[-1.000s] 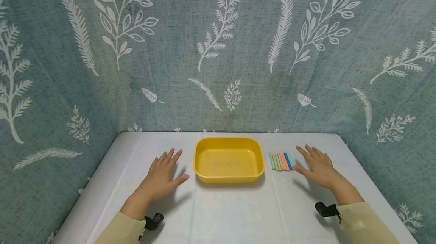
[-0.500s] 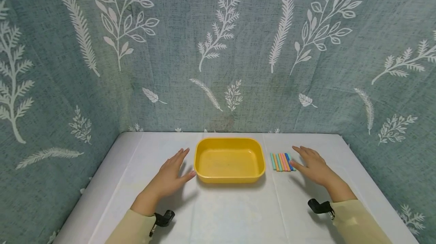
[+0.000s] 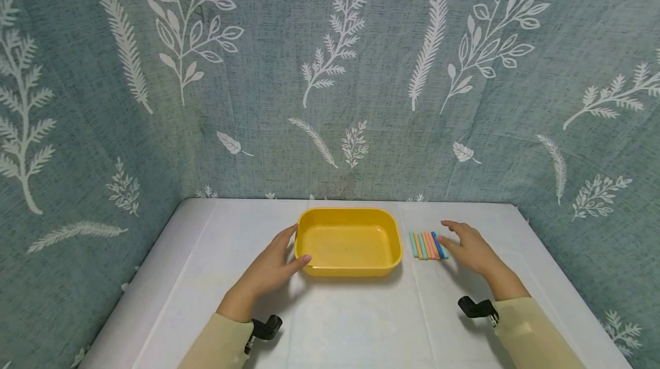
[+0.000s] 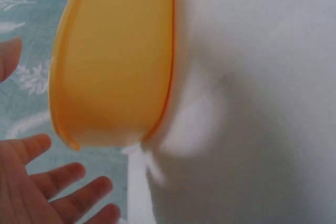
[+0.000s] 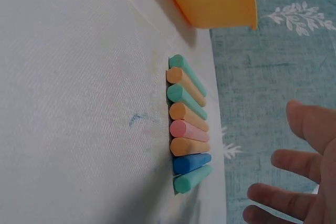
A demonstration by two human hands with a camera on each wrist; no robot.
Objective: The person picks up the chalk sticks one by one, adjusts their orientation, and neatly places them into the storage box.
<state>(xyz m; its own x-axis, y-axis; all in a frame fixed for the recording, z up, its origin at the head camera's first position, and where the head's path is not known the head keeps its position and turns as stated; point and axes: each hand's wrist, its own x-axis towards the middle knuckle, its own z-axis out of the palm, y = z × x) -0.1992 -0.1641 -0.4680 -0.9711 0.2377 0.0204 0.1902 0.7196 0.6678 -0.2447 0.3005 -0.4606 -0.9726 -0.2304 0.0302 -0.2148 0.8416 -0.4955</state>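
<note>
A yellow rectangular plastic basin (image 3: 348, 246) stands on the white-covered table. At its left end is my left hand (image 3: 270, 269), thumb and fingers spread around the corner. In the left wrist view the fingers (image 4: 71, 174) look straight and apart from the basin wall. To the right of the basin, several coloured chalk sticks (image 3: 425, 246) lie side by side in a row: green, orange, pink and blue. Over the right end of that row hovers my right hand (image 3: 471, 251). The right wrist view has its fingers loosely extended, with a gap to the blue chalk stick (image 5: 191, 163).
The white tablecloth (image 3: 356, 323) spreads in front of the basin. A green-grey curtain with white leaf prints (image 3: 258, 71) encloses the table's back and sides. Black wrist cameras are strapped at both cuffs, the left wrist camera (image 3: 266, 328) and the right wrist camera (image 3: 474, 307).
My left hand has moved right, from beside the basin to its left end. My right hand has shifted slightly left over the chalk row, its fingers drawing closer together. Basin and chalk stay put.
</note>
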